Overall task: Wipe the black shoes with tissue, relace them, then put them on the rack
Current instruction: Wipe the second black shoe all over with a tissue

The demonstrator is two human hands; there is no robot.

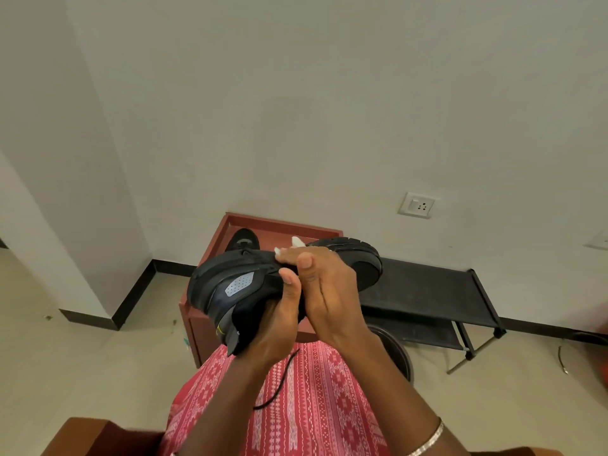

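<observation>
A black shoe [230, 287] is held up on its side in front of me, heel to the left, sole toward the far right. My left hand [273, 320] grips it from below at the collar, thumb on the upper. My right hand [325, 287] holds a white tissue [294, 244] against the shoe's upper; only bits of tissue show past the fingers. A loose black lace [279, 383] hangs down over my lap. The second black shoe [244, 240] lies on the red-brown table [283, 225] behind. The black shoe rack [434, 287] stands to the right against the wall.
A wall socket [416, 205] sits above the rack. A round dark object [399, 352] lies on the floor beside the rack's lower shelf. My lap in red patterned cloth [312, 406] fills the bottom, with brown chair arms at the lower corners.
</observation>
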